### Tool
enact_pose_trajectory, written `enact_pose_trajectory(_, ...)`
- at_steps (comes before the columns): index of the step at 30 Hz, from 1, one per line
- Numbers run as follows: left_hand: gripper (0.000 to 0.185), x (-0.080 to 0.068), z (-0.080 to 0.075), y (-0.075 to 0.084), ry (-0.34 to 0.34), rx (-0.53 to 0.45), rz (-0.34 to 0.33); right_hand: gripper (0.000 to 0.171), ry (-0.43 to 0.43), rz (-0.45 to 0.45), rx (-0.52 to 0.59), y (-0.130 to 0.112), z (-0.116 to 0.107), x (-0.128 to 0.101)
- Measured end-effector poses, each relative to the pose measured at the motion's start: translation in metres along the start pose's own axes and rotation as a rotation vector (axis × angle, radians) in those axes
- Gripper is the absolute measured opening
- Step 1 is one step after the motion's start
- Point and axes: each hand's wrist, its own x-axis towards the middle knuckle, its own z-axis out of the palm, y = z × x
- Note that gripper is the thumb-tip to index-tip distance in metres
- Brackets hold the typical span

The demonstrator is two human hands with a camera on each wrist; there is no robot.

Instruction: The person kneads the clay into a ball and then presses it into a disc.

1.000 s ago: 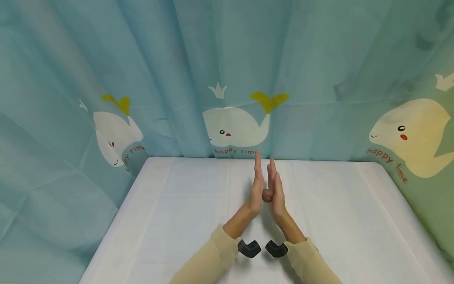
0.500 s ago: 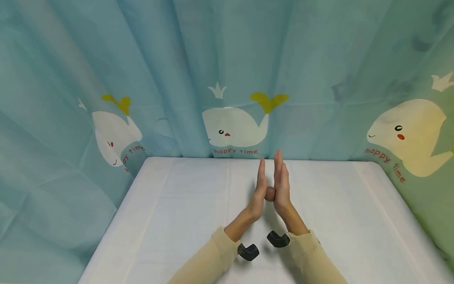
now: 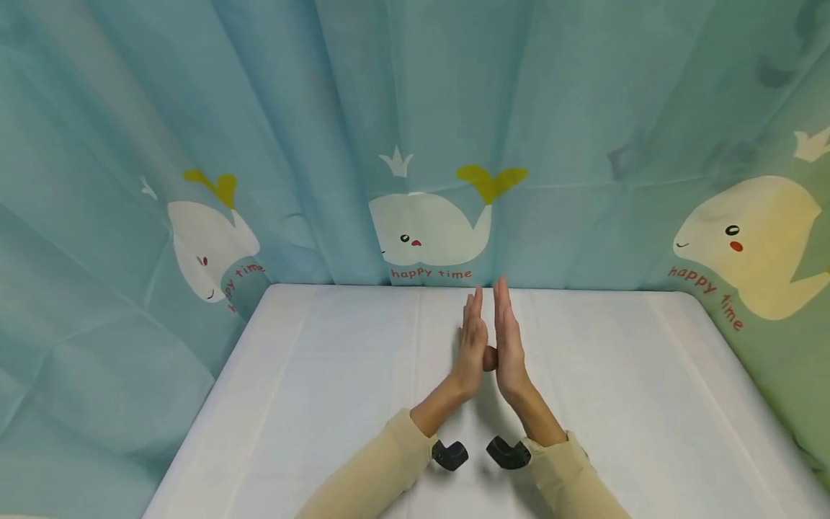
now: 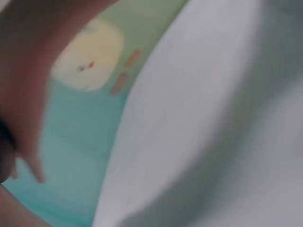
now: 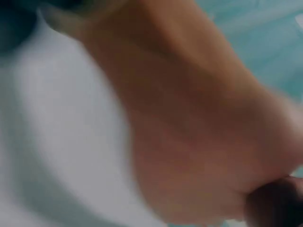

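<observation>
We see 2 hands raised on edge above the white table (image 3: pixel 324 404), palms facing each other, fingers straight and pointing away from the camera toward the curtain (image 3: pixel 324 108). The left hand (image 3: pixel 472 346) and the right hand (image 3: pixel 509 346) each press a flat palm against 1 small brown lump (image 3: pixel 490 358), which sits between the 2 palms near their lower halves. Neither hand curls a finger around the lump; both are extended flat, with the fingertips slightly apart at the top and the right fingertips reaching a little further forward than the left.

The lump is only partly visible in the head view, as most of it is covered by the palms. In the right wrist view, a dark rounded shape (image 5: pixel 277 203) at the lower right edge is probably the same lump against the palm (image 5: pixel 189 142), but the blur prevents confirmation. The left wrist view is also blurred and shows only part of the hand (image 4: pixel 23 94) at the left edge.

Both forearms wear beige sleeves (image 3: pixel 382 476). 1 black wrist-mounted camera (image 3: pixel 449 455) sits at each cuff. The curtain carries white whale prints (image 3: pixel 428 231).
</observation>
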Motion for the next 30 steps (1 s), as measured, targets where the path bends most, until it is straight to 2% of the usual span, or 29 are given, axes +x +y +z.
enact_pose_trajectory(5, 0.062, -0.008, 0.007, 0.007, -0.041, -0.196, 0.033, 0.057, 0.019, 0.051, -0.052, 0.014, -0.015, 0.015)
enact_pose_trajectory(9, 0.066, -0.001, 0.004, 0.016, -0.049, -0.25, 0.061, 0.057, 0.016, 0.086, -0.064, 0.032, -0.013, 0.004)
enact_pose_trajectory(12, 0.072, 0.008, 0.0, 0.017, -0.028, -0.192, 0.068, 0.056, 0.009, 0.062, -0.048, 0.035, -0.003, -0.011)
enact_pose_trajectory(16, 0.082, 0.013, -0.002, 0.01, 0.038, -0.027, 0.018, 0.054, -0.01, -0.035, -0.082, 0.021, 0.007, -0.019)
enact_pose_trajectory(19, 0.086, 0.008, 0.002, 0.007, 0.002, 0.032, -0.01, 0.055, 0.022, -0.084, -0.114, 0.01, 0.001, -0.009)
enact_pose_trajectory(21, 0.081, 0.003, 0.006, 0.007, -0.044, -0.006, -0.003, 0.055, 0.049, -0.079, -0.12, 0.01, -0.007, 0.002)
enact_pose_trajectory(24, 0.072, 0.0, 0.01, 0.009, -0.085, -0.14, 0.002, 0.055, 0.067, -0.05, -0.092, 0.018, -0.019, 0.011)
enact_pose_trajectory(28, 0.068, 0.007, 0.007, 0.015, -0.038, -0.276, -0.018, 0.054, 0.016, -0.009, -0.082, 0.032, -0.015, 0.001)
enact_pose_trajectory(30, 0.067, 0.013, 0.003, 0.017, -0.014, -0.265, -0.024, 0.054, 0.002, -0.011, -0.082, 0.034, -0.007, -0.01)
